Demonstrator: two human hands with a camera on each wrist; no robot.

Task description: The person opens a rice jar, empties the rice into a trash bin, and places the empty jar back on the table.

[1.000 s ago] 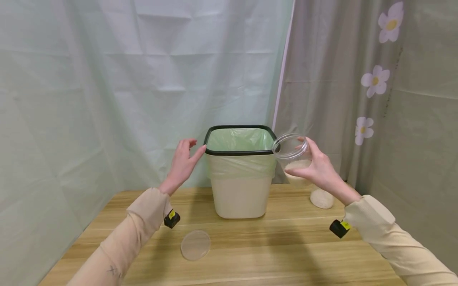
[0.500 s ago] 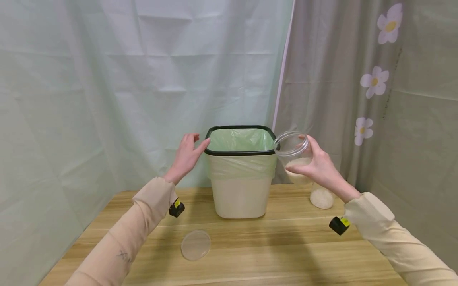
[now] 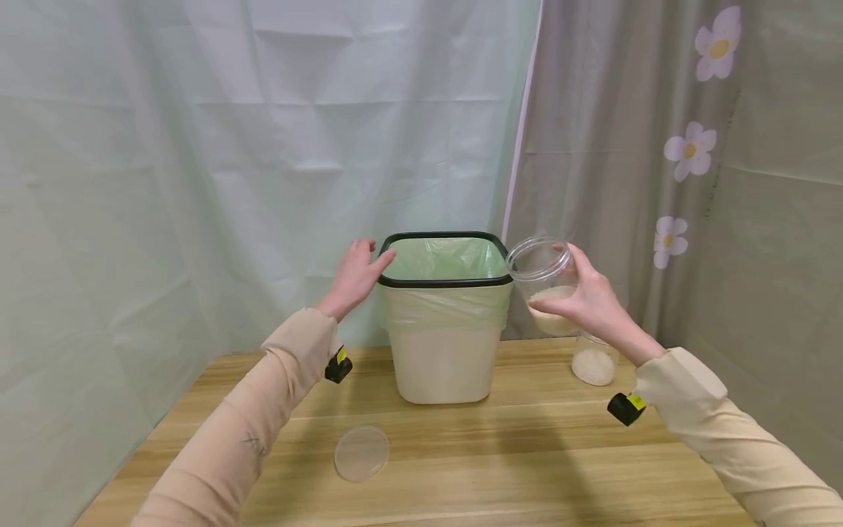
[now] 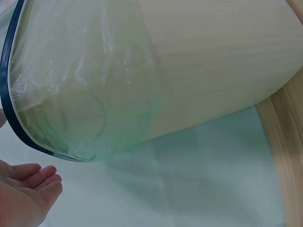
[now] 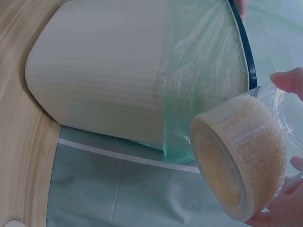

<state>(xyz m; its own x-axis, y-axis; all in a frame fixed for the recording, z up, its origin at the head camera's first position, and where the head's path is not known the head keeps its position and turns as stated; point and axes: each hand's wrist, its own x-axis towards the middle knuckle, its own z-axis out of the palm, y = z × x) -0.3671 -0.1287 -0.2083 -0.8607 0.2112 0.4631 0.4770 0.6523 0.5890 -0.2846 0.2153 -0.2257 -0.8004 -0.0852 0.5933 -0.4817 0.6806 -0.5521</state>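
A clear plastic jar (image 3: 541, 275), partly filled with rice (image 5: 259, 146), is gripped by my right hand (image 3: 596, 301) between thumb and fingers. It leans left, its mouth beside the right rim of a white trash bin (image 3: 444, 366). The bin has a black rim ring (image 3: 448, 283) and a pale green bag (image 3: 448, 311) folded over its outside. My left hand (image 3: 356, 277) is at the bin's left rim, fingers relaxed and holding nothing. In the left wrist view its fingers (image 4: 35, 177) are apart from the rim; whether the thumb touches it cannot be told.
A round clear lid (image 3: 361, 454) lies flat on the wooden table (image 3: 454, 461), front left of the bin. Behind my right wrist stands another clear jar (image 3: 594, 362) with whitish contents. Curtains (image 3: 316, 146) hang behind and at both sides.
My left hand has moved up and right, closer to the bin's rim. My right hand has raised the jar slightly and shifted it a little right; it stays tilted.
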